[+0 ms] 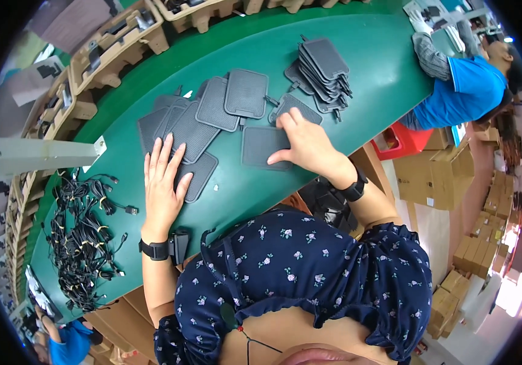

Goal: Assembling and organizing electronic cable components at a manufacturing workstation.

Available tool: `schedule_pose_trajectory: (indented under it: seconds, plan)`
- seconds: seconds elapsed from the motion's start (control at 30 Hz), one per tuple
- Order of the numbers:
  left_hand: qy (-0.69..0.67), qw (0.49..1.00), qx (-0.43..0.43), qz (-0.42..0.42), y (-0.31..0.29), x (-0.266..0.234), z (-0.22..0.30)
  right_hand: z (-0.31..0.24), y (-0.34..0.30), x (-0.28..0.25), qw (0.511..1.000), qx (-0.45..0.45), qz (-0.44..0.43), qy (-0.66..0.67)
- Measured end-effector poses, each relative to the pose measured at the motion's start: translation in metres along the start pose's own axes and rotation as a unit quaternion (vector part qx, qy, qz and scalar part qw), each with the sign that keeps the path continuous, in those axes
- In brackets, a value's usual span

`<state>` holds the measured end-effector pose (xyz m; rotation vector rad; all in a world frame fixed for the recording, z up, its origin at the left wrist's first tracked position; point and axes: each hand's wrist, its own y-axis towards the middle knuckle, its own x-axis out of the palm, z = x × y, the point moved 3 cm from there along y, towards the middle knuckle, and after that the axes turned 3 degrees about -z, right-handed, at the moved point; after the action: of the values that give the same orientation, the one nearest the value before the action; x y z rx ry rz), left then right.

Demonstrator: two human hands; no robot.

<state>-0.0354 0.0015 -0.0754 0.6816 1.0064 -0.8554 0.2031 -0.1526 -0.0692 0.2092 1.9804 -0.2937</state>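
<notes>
Here the single gray pad [259, 147] is partly covered on its right side by the right hand [307, 143], thumb and forefinger parted over it; whether it is pinched cannot be told. Toward ten o'clock from it, the fanned pads [200, 125] are topped by the left hand [165, 185], laid flat, thumb apart. Piece-by-piece pad handling, it is judged, is under way; a sure edge grip is called for next. At one o'clock a skewed stack of pads [324, 59] is seen; at eight, bundled black cables [84, 234], all carried by the green tabletop [382, 79].
</notes>
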Motion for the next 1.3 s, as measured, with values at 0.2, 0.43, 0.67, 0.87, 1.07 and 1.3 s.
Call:
schedule_pose_trajectory:
  seconds: [0.2, 0.43, 0.67, 0.87, 1.07, 1.3]
  plan:
    - [-0.062, 0.998, -0.015, -0.002, -0.018, -0.012, -0.011, -0.018, 0.023, -0.011, 0.989, -0.121, -0.069, -0.054]
    - [-0.077, 0.995, -0.047, 0.051, -0.024, 0.001, -0.015, -0.067, 0.089, -0.063, 0.975, -0.193, 0.06, 0.088]
    - [-0.105, 0.992, -0.03, 0.059, -0.027, -0.001, -0.015, -0.104, 0.214, -0.095, 0.925, -0.049, 0.212, 0.312]
    - [-0.132, 0.987, -0.039, 0.077, -0.025, -0.005, -0.015, -0.114, 0.299, -0.085, 0.935, 0.007, 0.193, 0.296]
    - [-0.171, 0.98, -0.011, 0.098, -0.017, -0.01, -0.018, -0.065, 0.355, -0.086, 0.978, -0.06, 0.148, -0.134]
    - [-0.18, 0.977, -0.011, 0.115, -0.024, -0.011, -0.022, -0.199, 0.294, -0.066, 0.879, -0.306, 0.338, -0.144]
